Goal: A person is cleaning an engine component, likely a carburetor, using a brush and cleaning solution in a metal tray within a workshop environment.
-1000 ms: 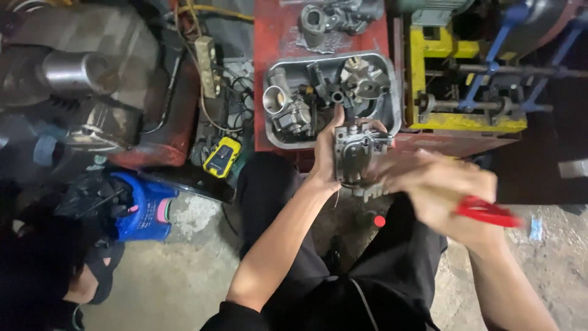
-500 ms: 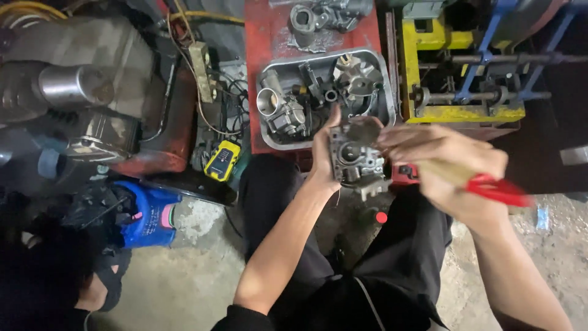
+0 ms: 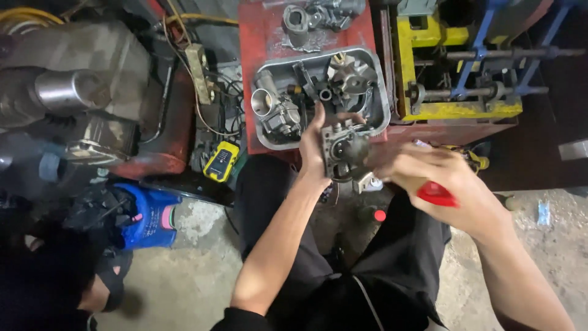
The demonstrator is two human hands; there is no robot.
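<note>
Metal carburetor (image 3: 344,153) in left hand (image 3: 318,150)

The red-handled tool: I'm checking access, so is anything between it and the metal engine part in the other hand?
Nothing visible does. The left hand holds the grey metal part up over the lap, and the right hand with the red-handled tool sits just beside it. The tool's tip is blurred, so contact is unclear.

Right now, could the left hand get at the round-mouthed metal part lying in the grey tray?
Probably not freely: the left hand is gripping a metal carburetor body, though the round-mouthed part lies uncovered just beyond it in the tray.
</note>
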